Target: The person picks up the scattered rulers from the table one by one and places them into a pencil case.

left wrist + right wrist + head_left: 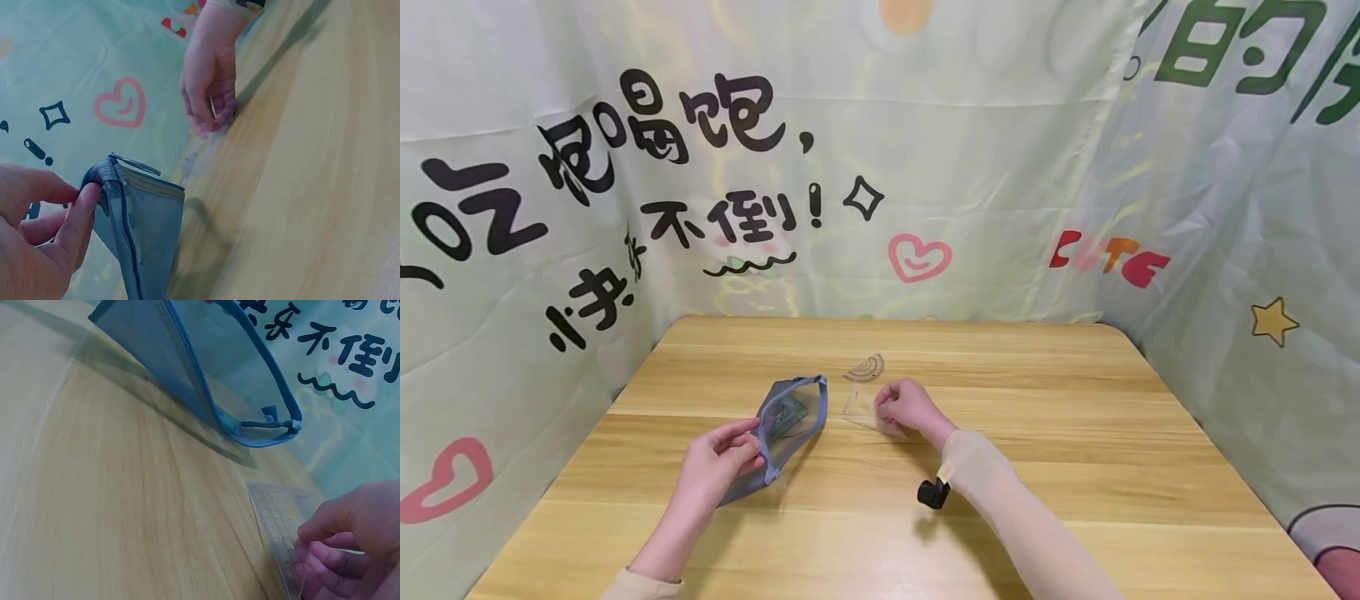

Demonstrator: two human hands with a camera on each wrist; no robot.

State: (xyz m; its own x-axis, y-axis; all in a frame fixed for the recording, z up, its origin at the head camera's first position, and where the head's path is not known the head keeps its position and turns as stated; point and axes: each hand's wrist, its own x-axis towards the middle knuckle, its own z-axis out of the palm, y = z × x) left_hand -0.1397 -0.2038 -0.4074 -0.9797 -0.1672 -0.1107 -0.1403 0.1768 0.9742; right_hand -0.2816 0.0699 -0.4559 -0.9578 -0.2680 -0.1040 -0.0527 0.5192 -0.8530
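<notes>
On the wooden surface (1000,400), well in from the patterned cloth backdrop (970,167), a person works with both hands. Much is hard to read: the clear triangular ruler (863,410) is nearly invisible against the wood in the head view, its far corner lost to glare, and in the right wrist view its lower part is cut off by the frame edge and covered by fingers (325,562). What lies inside the blue mesh pouch (790,425) shows only as a greenish blur through the mesh. A small protractor (867,367) lies flat just beyond the ruler, its markings too small to make out. The left hand (718,462) has its grip closed on the pouch — thumb and fingers pinch the zipper edge at the near end, holding the mouth open and the pouch tilted up, its lower side against the surface. The left wrist view shows a fingertip (87,200) pressed on the pouch's corner by the zip. The right hand (906,406) sits just right of the pouch, apart from it, its grip curled together on the ruler's near edge — the ruler lies low against the surface, though whether it is lifted clear I cannot tell. A black camera mount (933,493) hangs under the right wrist.
</notes>
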